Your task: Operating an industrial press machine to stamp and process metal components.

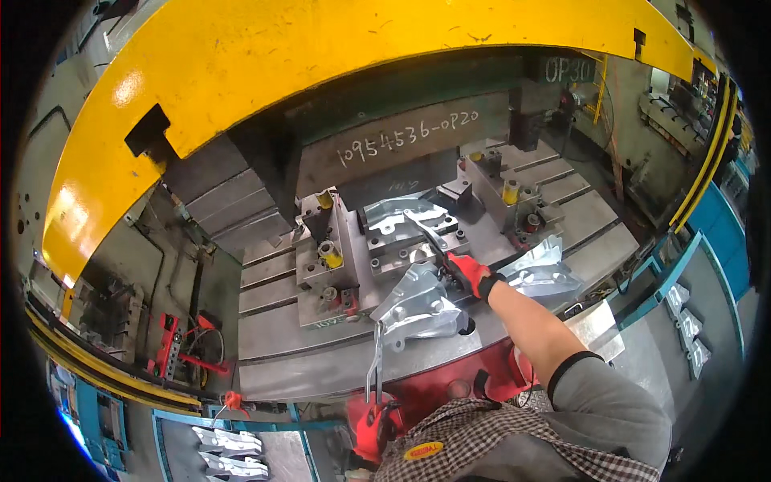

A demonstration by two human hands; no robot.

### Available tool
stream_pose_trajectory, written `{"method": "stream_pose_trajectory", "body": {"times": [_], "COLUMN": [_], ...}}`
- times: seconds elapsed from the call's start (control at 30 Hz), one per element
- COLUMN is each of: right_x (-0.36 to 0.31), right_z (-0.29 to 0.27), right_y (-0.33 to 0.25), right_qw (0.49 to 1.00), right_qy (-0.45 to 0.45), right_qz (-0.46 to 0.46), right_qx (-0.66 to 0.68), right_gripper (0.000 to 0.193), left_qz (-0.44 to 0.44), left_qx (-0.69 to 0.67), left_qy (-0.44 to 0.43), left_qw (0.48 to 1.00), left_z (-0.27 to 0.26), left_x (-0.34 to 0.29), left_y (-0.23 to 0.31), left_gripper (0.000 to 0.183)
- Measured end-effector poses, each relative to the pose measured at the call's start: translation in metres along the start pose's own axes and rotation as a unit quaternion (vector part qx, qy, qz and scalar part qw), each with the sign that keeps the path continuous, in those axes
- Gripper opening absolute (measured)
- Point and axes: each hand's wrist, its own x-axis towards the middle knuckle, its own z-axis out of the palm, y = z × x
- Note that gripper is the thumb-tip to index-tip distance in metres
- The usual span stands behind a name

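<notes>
My right hand (468, 275), in a red and black glove, is closed round the handles of a pair of metal tongs (427, 230). Their tips reach the near edge of a shaped sheet-metal part (399, 212) lying on the press die (409, 255). Whether the tips grip it, I cannot tell. Lower down, near my apron, my left hand (376, 426) wears a red glove and closes on a second pair of tongs (376, 365). Its far end meets the left edge of another stamped metal part (420, 309), held tilted in front of the die.
A yellow press guard (345, 44) arches overhead. Guide posts with yellow collars (330, 255) flank the die. Another stamped part (542, 271) lies at the bed's right. Racks at lower left and right hold several similar parts (229, 454). A red jack-like tool (170, 345) stands left.
</notes>
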Motion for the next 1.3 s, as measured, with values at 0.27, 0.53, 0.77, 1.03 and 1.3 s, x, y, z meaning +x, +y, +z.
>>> {"method": "stream_pose_trajectory", "body": {"times": [0.27, 0.53, 0.77, 1.03, 1.3], "right_x": [-0.039, -0.224, -0.334, -0.304, -0.283], "right_z": [0.006, -0.062, -0.095, -0.108, -0.118], "right_y": [0.003, 0.065, 0.139, 0.157, 0.16], "right_qw": [0.951, 0.971, 0.889, 0.686, 0.696], "right_qy": [0.15, 0.011, 0.033, 0.03, -0.039], "right_qz": [-0.158, -0.045, -0.062, -0.185, -0.138], "right_qx": [-0.22, -0.234, -0.453, -0.703, -0.703], "right_gripper": [0.033, 0.03, 0.036, 0.035, 0.033], "left_qz": [-0.051, -0.122, 0.079, 0.072, 0.019], "left_qx": [0.025, 0.055, 0.496, 0.568, 0.501], "left_qy": [-0.003, -0.117, -0.022, 0.003, 0.033], "left_qw": [0.998, 0.984, 0.864, 0.82, 0.865], "left_z": [0.0, -0.013, -0.003, 0.014, 0.015], "left_x": [-0.001, -0.026, -0.059, -0.042, -0.037], "left_y": [0.009, 0.006, -0.014, -0.046, -0.076], "left_gripper": [0.031, 0.034, 0.038, 0.041, 0.038]}}
